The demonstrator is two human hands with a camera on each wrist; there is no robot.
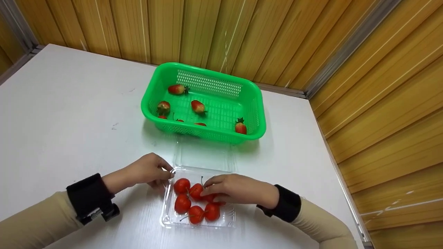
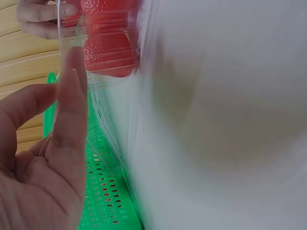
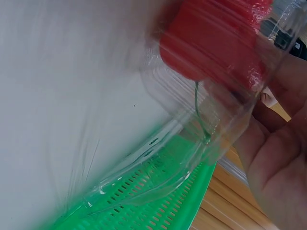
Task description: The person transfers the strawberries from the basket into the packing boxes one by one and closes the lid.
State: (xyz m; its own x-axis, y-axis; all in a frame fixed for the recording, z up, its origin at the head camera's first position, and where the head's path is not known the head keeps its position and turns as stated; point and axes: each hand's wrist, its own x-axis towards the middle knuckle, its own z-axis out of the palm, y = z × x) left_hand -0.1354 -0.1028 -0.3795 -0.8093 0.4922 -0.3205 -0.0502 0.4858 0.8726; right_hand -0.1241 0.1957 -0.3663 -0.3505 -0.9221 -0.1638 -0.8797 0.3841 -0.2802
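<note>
A clear plastic clamshell box [image 1: 169, 221] lies opened, its lid [image 1: 204, 154] folded back toward the green basket. Several red cherries [image 1: 182, 204], some with visible stems, sit in the box. At its upper left corner my left hand [image 1: 147, 171] pinches the rim between thumb and fingers; the left wrist view shows this hand [image 2: 53, 139] against the box's side wall. My right hand [image 1: 235, 188] reaches over the right side, fingers and thumb around a cherry [image 1: 209, 197] that they partly cover. In the right wrist view, a cherry [image 3: 211, 43] shows through the plastic.
Behind the box stands a green perforated basket [image 1: 259, 114], with several strawberries [image 1: 198, 106] spread inside; its near wall hides some of the fruit. The white table [image 1: 79, 114] meets wood-patterned panels [image 1: 214, 34] at the back and right.
</note>
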